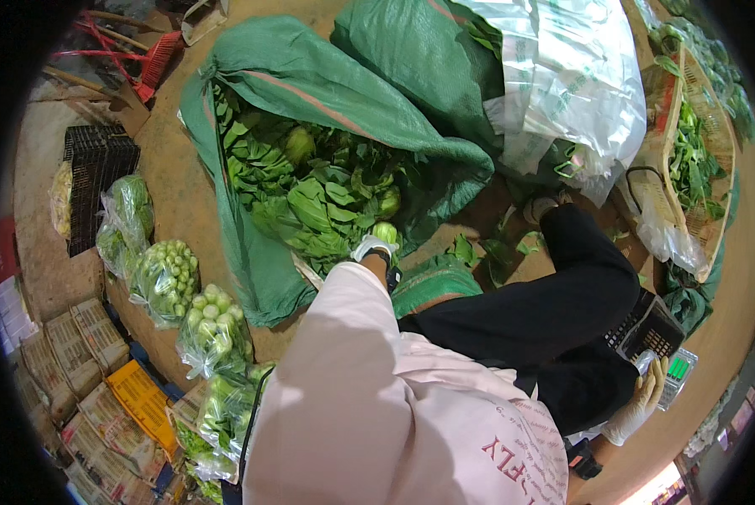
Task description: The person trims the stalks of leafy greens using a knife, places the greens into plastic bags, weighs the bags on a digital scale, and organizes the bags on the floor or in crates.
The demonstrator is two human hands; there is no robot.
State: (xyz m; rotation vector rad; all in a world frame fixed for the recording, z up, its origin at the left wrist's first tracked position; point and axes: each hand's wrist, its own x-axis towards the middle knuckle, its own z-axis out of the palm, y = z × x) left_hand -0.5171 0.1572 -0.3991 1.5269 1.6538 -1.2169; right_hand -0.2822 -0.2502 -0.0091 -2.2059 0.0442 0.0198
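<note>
My left hand [370,247], in a white glove, is at the near edge of an open green woven sack [339,95]. Its fingers are curled against a head of bok choy [385,233], whose pale base shows just past them; some fingers are hidden. More leafy bok choy [317,205] fills the mouth of the sack. Far to the right, my gloved right hand [637,401] is beside a digital scale [679,369] with a lit green display. Clear plastic [646,361] lies at its fingertips, next to a black plastic crate [655,331]; whether it grips the plastic is unclear.
Bagged vegetables [210,331] line the floor at left, near a black crate [103,183] and stacked cartons [109,435]. A second green sack [415,69] and a large white plastic bag [573,82] stand ahead. A basket of greens [734,154] is at right; loose leaves [465,249] lie nearby.
</note>
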